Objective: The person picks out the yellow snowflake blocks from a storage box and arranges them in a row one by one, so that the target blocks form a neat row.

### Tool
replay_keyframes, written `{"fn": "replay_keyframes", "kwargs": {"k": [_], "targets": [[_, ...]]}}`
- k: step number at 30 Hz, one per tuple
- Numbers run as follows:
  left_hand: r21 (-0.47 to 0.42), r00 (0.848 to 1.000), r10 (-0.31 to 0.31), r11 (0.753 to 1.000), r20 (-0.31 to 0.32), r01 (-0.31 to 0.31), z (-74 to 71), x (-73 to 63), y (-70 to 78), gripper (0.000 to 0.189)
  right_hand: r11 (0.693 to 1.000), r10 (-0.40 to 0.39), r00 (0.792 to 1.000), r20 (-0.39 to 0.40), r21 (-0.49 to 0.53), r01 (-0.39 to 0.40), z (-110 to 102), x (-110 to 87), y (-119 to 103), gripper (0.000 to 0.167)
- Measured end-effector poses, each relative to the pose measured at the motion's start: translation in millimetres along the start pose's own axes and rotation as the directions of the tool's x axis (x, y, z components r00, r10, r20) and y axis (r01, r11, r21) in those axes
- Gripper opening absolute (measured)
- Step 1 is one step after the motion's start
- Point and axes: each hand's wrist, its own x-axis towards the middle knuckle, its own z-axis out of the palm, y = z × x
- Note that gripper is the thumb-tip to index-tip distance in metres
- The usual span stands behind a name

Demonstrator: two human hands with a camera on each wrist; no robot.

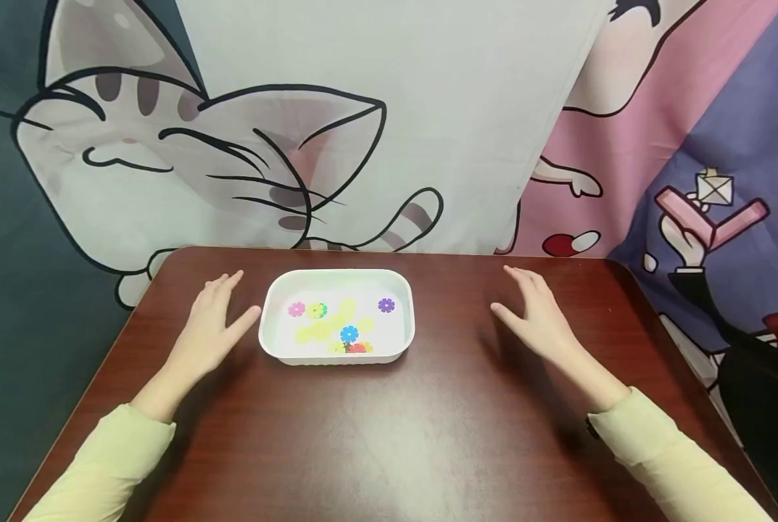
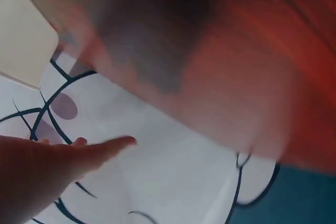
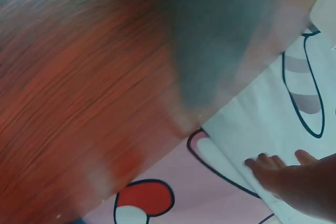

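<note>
A rounded tray (image 1: 336,359) on the glossy counter (image 1: 375,449) partly hides its nearest flat flowers (image 1: 357,348). Left hand (image 1: 209,330) and right hand (image 1: 544,319) have fingers (image 1: 215,293) wide.

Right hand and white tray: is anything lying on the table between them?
No. In the head view, only bare brown tabletop lies between the right hand and the white tray.

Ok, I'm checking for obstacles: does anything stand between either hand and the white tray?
Nothing visible does: in the head view, only tabletop shows between the white tray and the right hand, while the left hand is close beside the tray's left end.
</note>
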Motion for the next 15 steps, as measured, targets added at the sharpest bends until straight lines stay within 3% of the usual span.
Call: {"fn": "replay_keyframes", "kwargs": {"k": [3, 5, 8, 12, 15], "targets": [[-0.216, 0.998, -0.050, 0.975, 0.025, 0.054, -2.0, 1.1, 0.8, 0.078, 0.994, -0.046, 0.996, -0.072, 0.094, 0.053, 5, 5.7, -7, 0.061], [-0.369, 0.995, -0.086, 0.924, 0.051, 0.098, -2.2, 2.3, 1.6, 0.078, 0.985, -0.045, 0.993, -0.112, 0.160, 0.063, 10, 9.6, -11, 0.054], [-0.543, 0.988, -0.117, 0.826, 0.098, 0.152, 0.0, 3.2, 1.5, 0.078, 0.965, -0.013, 0.989, -0.144, 0.256, 0.050, 18, 14.7, -20, 0.049], [-0.654, 0.984, -0.101, 0.736, 0.146, 0.173, 4.8, 4.1, -1.7, 0.076, 0.922, 0.021, 0.989, -0.147, 0.386, 0.038, 30, 21.4, -32, 0.045], [-0.717, 0.980, -0.078, 0.672, 0.182, 0.187, 7.9, 5.4, -5.6, 0.077, 0.859, 0.017, 0.990, -0.138, 0.508, 0.055, 38, 26.9, -43, 0.043]]}}
